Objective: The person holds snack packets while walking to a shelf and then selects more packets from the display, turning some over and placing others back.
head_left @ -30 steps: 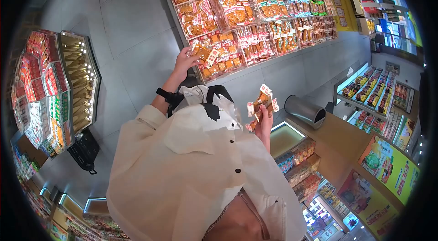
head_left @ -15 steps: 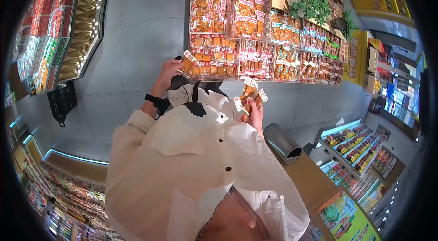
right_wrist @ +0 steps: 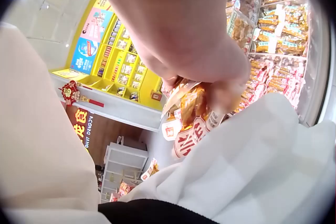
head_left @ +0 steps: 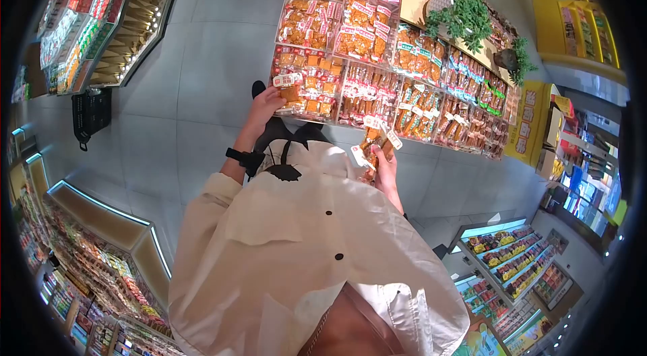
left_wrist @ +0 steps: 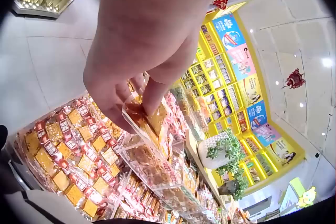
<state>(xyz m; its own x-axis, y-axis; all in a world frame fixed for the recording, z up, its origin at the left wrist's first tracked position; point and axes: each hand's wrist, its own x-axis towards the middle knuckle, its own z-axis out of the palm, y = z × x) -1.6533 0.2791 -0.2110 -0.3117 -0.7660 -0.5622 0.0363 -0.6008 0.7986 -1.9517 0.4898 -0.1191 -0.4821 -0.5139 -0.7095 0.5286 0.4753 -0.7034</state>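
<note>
Over the near-left edge of a bin of square orange snacks (head_left: 317, 74), my left hand (head_left: 264, 110) pinches a small packet (head_left: 290, 93) with a white and red label. From the left wrist, thumb and fingers of the left hand (left_wrist: 152, 35) are bent round the clear packet (left_wrist: 153, 121), above the bin's rows of packets (left_wrist: 84, 163). My right hand (head_left: 387, 170) grips several brown snack packets (head_left: 371, 143) with white labels, near the display's front edge. The right wrist view shows these packets (right_wrist: 193, 106) under the right hand (right_wrist: 189, 40).
More bins of wrapped snacks (head_left: 364, 25) fill the display, with a potted plant (head_left: 468, 19) on a board. A black basket (head_left: 91, 113) stands on the grey floor (head_left: 216, 59) at left. Lit shelves (head_left: 502, 248) are at lower right.
The head view has turned and shifted. My left hand, with its packet, has moved from beside the bin's corner to over its near-left edge. The right hand keeps its packets, now closer to the display.
</note>
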